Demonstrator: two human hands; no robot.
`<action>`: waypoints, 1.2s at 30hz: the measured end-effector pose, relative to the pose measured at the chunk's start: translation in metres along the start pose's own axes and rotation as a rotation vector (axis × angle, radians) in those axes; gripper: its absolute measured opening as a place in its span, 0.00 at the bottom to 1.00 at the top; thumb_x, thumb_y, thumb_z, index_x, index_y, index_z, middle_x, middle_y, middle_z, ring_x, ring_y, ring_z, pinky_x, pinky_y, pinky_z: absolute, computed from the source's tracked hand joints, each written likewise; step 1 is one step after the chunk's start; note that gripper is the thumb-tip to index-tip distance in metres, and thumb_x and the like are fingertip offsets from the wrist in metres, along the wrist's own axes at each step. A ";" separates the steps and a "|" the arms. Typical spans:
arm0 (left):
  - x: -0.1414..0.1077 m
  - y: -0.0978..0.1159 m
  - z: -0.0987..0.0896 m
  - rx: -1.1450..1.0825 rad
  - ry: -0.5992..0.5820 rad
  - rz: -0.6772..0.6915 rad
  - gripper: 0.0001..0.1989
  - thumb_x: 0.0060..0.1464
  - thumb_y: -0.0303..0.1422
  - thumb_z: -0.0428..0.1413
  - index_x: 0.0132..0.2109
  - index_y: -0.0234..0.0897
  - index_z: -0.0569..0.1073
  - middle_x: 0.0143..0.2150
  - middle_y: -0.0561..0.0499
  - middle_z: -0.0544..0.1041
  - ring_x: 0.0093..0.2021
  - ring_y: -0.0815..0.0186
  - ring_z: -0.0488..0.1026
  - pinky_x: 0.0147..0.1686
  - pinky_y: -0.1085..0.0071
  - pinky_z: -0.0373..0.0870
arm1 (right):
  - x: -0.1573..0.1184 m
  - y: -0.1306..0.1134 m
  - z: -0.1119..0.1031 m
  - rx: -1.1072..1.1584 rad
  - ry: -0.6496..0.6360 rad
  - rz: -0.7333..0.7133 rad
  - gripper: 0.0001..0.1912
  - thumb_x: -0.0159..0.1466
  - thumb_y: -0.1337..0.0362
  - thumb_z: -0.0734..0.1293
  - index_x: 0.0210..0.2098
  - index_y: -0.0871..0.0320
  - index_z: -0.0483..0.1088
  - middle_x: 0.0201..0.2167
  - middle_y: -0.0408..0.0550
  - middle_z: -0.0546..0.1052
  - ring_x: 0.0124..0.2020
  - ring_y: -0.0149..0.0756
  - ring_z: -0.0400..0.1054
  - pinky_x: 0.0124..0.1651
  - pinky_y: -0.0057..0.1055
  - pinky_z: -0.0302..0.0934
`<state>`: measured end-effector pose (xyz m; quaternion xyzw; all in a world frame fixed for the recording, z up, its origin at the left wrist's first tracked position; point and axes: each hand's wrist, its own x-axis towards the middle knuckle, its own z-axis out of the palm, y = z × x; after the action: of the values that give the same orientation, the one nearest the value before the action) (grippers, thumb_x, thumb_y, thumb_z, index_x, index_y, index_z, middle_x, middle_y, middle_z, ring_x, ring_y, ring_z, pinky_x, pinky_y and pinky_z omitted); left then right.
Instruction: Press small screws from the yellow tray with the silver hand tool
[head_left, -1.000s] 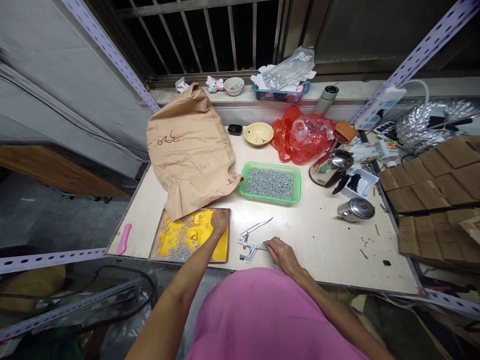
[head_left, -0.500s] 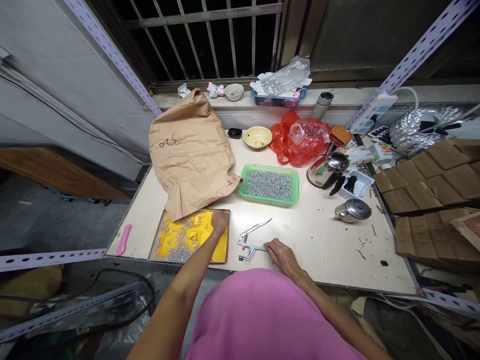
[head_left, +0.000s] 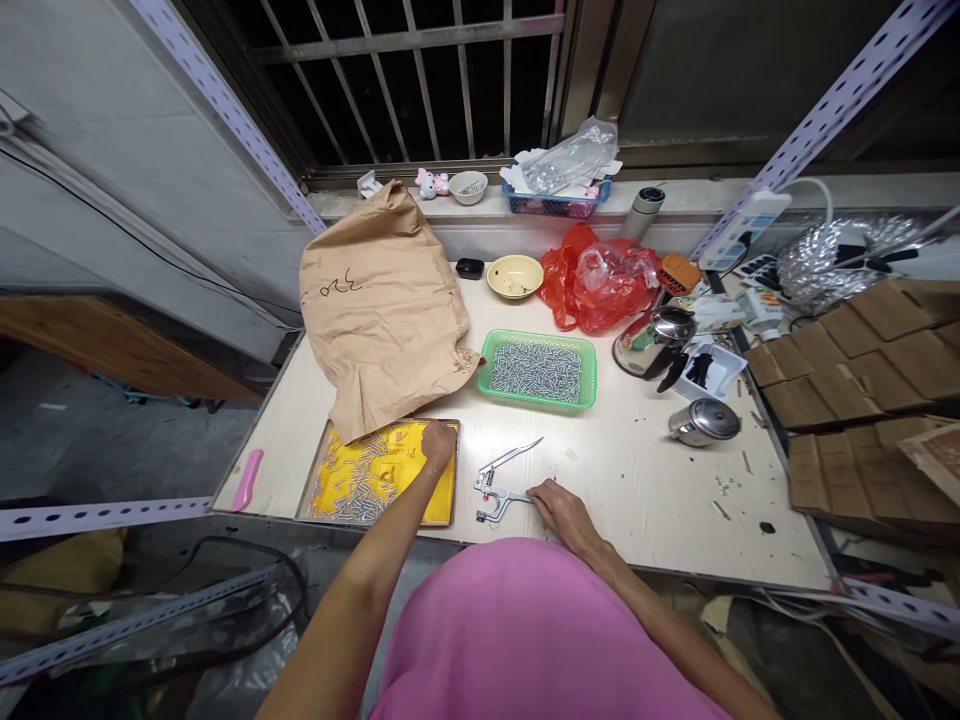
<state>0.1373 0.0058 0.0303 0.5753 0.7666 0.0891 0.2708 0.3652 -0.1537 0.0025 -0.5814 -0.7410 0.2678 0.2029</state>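
My left hand [head_left: 438,442] is closed in a fist at the right side of a shallow tray [head_left: 457,470] lined in yellow. Its fingers are turned away, so anything inside them is hidden. Loose small metal pins [head_left: 364,500] lie heaped and scattered in the tray's left half. My right hand [head_left: 561,508] has its fingers closed on the lower handle end of metal hand pliers [head_left: 501,498], which lie on the table with their handles spread apart. Beyond the pliers, a green plastic basket [head_left: 592,375] holds many similar metal pieces.
A large brown paper bag [head_left: 386,320] overlaps the tray's back edge. Behind the basket are a yellow bowl [head_left: 515,277] and red plastic bags [head_left: 600,285]. A kettle [head_left: 652,340] and metal cup [head_left: 703,422] stand right. A pink handle [head_left: 247,480] lies at the left edge.
Almost nothing differs. Both hands keep their places, the left in the tray and the right at the pliers; the view has shifted very slightly.
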 end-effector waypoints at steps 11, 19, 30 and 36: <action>0.005 -0.026 0.010 0.393 -0.024 0.278 0.15 0.61 0.29 0.46 0.51 0.39 0.71 0.50 0.43 0.70 0.40 0.61 0.73 0.35 0.69 0.64 | 0.000 0.000 -0.001 -0.006 -0.053 0.035 0.14 0.69 0.65 0.56 0.41 0.55 0.72 0.34 0.48 0.74 0.34 0.35 0.71 0.35 0.29 0.66; -0.001 -0.040 0.012 0.307 0.111 0.258 0.11 0.61 0.31 0.47 0.48 0.37 0.70 0.47 0.44 0.71 0.45 0.60 0.70 0.36 0.69 0.65 | 0.000 -0.001 0.000 0.040 -0.072 0.042 0.15 0.69 0.65 0.54 0.42 0.57 0.72 0.34 0.50 0.75 0.34 0.36 0.71 0.36 0.31 0.66; -0.033 -0.121 -0.022 -0.040 0.535 -0.074 0.13 0.56 0.31 0.50 0.48 0.33 0.71 0.42 0.44 0.71 0.45 0.60 0.68 0.49 0.63 0.64 | 0.014 -0.003 0.004 0.132 -0.149 0.091 0.14 0.68 0.65 0.56 0.42 0.57 0.72 0.38 0.50 0.75 0.38 0.37 0.71 0.41 0.32 0.64; -0.081 -0.165 -0.039 -0.085 0.652 -0.498 0.21 0.55 0.34 0.52 0.55 0.31 0.69 0.45 0.42 0.68 0.49 0.57 0.68 0.50 0.62 0.64 | 0.091 -0.045 0.024 0.243 -0.260 0.107 0.12 0.67 0.60 0.58 0.43 0.57 0.70 0.38 0.49 0.77 0.40 0.37 0.71 0.42 0.29 0.60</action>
<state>-0.0045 -0.1155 0.0141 0.3020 0.9238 0.2299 0.0506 0.2941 -0.0779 0.0114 -0.5519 -0.6911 0.4385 0.1595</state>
